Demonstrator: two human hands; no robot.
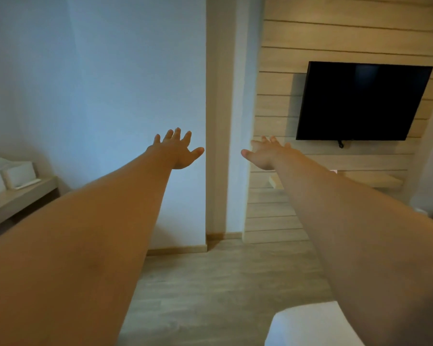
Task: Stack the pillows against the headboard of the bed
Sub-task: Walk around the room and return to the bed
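1. The room has a pale blue-white wall (98,83) at the far left, a wood-plank floor (210,283) below, and a slatted wood panel (335,33) at the far right.
2. At the far left a low counter (18,198) runs along the wall, with a white box (20,173) standing on it.
3. The left hand (178,152) reaches forward in mid-air, its fingers (176,134) spread and released, holding nothing.
4. Just to its right, a white column (225,121) runs from floor upward.
5. The right hand (266,154) stretches out beside the left, fingers straight and released, holding nothing.
6. A dark television (360,101) hangs on the slatted panel, with a small shelf (375,181) below it.
7. A white bed corner (308,325) shows near right; no pillows or headboard are in view.
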